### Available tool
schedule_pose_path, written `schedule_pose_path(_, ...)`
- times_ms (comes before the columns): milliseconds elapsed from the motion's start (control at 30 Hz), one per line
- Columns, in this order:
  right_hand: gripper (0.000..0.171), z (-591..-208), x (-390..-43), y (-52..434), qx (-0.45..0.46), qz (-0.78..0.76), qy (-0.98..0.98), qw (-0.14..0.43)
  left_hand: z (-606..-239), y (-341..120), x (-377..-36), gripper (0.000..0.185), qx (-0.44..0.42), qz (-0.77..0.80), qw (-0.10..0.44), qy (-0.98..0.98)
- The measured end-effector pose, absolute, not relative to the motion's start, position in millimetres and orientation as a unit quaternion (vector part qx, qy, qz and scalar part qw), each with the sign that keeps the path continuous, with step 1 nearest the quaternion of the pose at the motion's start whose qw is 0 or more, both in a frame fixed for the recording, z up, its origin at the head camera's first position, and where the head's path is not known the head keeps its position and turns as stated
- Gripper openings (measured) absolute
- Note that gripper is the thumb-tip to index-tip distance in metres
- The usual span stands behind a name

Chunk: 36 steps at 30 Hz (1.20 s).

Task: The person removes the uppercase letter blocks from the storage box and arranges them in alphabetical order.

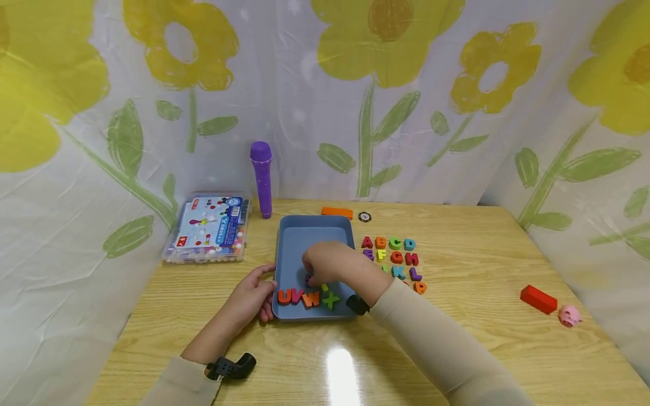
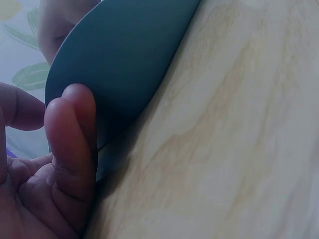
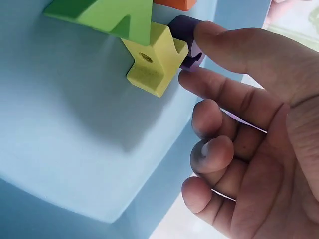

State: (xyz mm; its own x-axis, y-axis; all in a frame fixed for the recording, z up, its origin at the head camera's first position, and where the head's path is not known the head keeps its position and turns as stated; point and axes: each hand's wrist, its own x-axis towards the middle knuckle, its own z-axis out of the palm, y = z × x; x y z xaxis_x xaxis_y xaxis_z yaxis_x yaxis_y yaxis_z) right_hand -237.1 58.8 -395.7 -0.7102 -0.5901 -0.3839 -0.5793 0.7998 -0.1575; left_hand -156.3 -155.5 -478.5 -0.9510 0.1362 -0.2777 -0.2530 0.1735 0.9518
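Note:
A blue-grey tray [image 1: 291,237] lies on the wooden table, with my left hand [image 1: 252,296] gripping its left side. In the left wrist view, fingertips [image 2: 65,124] press the tray's outer wall. My right hand [image 1: 327,265] is over the tray, its thumb and index finger pinching a purple letter block [image 3: 183,31]. Which letter it is cannot be told. Touching that block is a yellow letter block [image 3: 157,62]. Along the tray's near side sit a red-orange U [image 1: 284,297], a magenta V [image 1: 297,296], an orange W [image 1: 311,300] and a green X [image 1: 330,300].
Rows of letter blocks [image 1: 397,257] lie right of the tray, partly behind the right arm. A clear box of small parts [image 1: 208,228] and a purple microphone [image 1: 262,180] stand back left. Behind the tray are an orange block [image 1: 337,212] and round chip [image 1: 364,216]; a red block [image 1: 538,299] and pink pig [image 1: 569,316] lie far right.

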Motion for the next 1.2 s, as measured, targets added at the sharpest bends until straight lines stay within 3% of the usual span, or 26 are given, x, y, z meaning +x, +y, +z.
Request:
schedule_pose_path(733, 0.016, -390, -237, 68, -0.324, -0.026, 0.927, 0.186, -480, -152, -158, 0.058, -0.034, 0.638, 0.156, 0.753)
schedule_pose_path(933, 0.012, -368, -232, 104, -0.322, -0.087, 0.931, 0.15, -478, -154, -157, 0.059, -0.04, 0.633, 0.154, 0.758)
schedule_pose_path(1200, 0.02, -361, -210, 187, -0.251, -0.105, 0.956, 0.108, -478, -155, -156, 0.059, -0.043, 0.632, 0.158, 0.757)
